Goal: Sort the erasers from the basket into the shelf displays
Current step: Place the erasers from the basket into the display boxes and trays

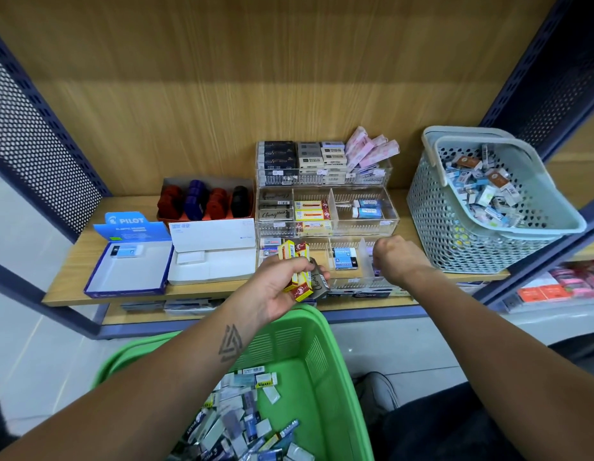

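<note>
Your right hand hides its fingertips in the near display tray, grip unclear; your left hand clutches several boxed erasers.

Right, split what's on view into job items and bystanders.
Job:
- green plastic basket of loose erasers
- yellow-and-red boxed erasers gripped in left hand
- clear acrylic tiered display
- right hand at its front tier

Bystanders:
- blue Pilot box
- pale perforated basket
- coloured stamps
</note>
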`<action>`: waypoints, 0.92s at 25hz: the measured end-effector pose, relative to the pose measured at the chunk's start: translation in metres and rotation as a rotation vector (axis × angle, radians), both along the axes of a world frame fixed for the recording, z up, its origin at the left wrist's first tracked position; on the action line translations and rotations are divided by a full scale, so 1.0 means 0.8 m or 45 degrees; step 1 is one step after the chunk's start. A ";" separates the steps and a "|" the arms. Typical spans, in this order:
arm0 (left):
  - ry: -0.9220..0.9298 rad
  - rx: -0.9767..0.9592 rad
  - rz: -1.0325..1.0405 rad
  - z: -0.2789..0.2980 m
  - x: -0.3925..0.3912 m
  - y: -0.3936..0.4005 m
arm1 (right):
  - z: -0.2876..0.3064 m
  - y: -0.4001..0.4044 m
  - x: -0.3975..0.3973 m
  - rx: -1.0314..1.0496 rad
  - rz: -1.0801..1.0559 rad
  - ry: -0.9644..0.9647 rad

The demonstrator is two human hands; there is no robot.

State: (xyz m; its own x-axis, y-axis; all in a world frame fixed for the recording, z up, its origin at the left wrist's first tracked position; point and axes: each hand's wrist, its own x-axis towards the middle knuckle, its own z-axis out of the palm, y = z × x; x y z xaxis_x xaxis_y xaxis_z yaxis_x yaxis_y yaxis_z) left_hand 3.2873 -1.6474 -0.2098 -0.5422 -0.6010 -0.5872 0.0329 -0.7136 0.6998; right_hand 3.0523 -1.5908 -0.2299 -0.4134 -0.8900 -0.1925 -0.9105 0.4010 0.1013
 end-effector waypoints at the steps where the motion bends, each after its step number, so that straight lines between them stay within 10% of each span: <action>1: -0.008 -0.010 -0.012 0.000 0.000 0.001 | -0.001 -0.001 0.001 -0.004 -0.022 -0.010; 9: 0.097 0.115 -0.075 0.001 0.011 -0.006 | 0.048 -0.023 0.036 -0.208 0.064 -0.077; 14: 0.068 0.023 0.099 0.007 0.016 -0.013 | 0.086 -0.036 0.105 -0.200 -0.039 -1.495; 23: 0.030 -0.003 0.354 0.014 0.037 -0.035 | 0.052 -0.060 0.131 -0.274 0.317 -1.023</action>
State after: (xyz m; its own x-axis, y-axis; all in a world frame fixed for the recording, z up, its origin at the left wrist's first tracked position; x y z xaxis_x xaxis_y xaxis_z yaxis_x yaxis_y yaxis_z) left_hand 3.3172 -1.6752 -0.1989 -0.3698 -0.7299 -0.5748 0.2434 -0.6732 0.6982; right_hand 3.1573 -1.6384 -0.1884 -0.0131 -0.9871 -0.1598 -0.7373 0.1174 -0.6652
